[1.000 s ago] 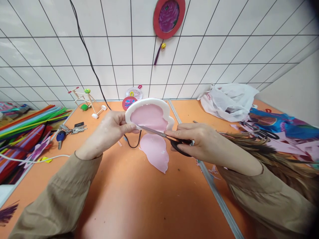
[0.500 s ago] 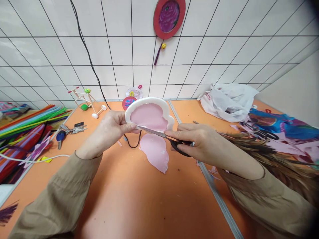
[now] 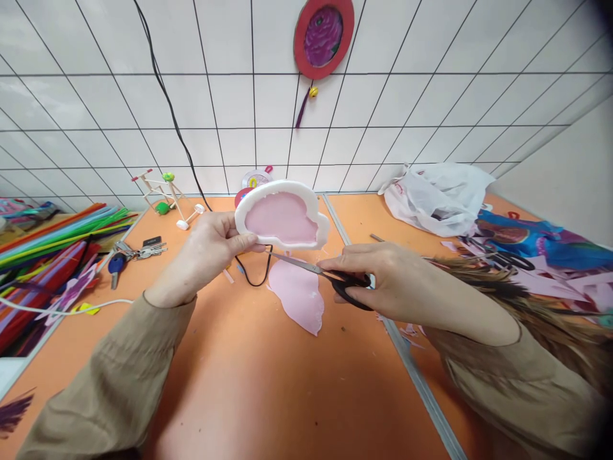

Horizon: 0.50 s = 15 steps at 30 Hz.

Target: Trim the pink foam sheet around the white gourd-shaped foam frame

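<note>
Between thumb and fingers, my left hand (image 3: pixel 211 252) pinches the left end of a white cloud-shaped frame (image 3: pixel 323 231) with pink sheet (image 3: pixel 278 218) filling its middle. The frame is tilted up above the table. My right hand (image 3: pixel 368 271) has its fingers through the black handles of a pair of scissors (image 3: pixel 330 273). Their blades point left, just under the frame's lower edge and apart from its front face. A loose, rounded pink piece (image 3: pixel 299 297) lies on the orange table below the blades.
Pipe cleaners (image 3: pixel 57 246) and keys (image 3: pixel 117 262) lie at left, near a small stick model (image 3: pixel 167 198). A black cable (image 3: pixel 258 281) loops behind the frame. At right are a white plastic bag (image 3: pixel 435 198), pink scraps (image 3: pixel 550 281), brown feathers (image 3: pixel 498 281) and another pair of scissors (image 3: pixel 514 260).
The frame has risen slightly and shifted left, so its lower edge now shows whole. The scissors have dropped away from that edge, down and a little right.
</note>
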Tool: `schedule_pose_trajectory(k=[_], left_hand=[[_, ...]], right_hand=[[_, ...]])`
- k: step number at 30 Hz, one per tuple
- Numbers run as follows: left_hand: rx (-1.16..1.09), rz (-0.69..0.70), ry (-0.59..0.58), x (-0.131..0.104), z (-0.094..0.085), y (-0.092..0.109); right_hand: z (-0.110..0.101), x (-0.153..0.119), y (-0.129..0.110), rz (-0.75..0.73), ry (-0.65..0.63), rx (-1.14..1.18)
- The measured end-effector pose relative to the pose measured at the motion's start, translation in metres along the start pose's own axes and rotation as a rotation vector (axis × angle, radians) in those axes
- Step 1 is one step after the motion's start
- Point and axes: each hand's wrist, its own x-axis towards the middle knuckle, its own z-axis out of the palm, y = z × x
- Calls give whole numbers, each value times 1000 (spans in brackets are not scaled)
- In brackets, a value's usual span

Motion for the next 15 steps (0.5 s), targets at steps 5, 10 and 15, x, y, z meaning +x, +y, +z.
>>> schedule_pose_trajectory(k=[5,10,15], left_hand=[[-156,-14,85,2,-2,-2],[-287,-32,72,5,-4,-9],[-340,-40,50,6,-3,-10]], right_hand=[[2,4,-6,15,-142,-43],[3,5,-6,-33,-63,102],[-1,4,-10,-27,3,202]])
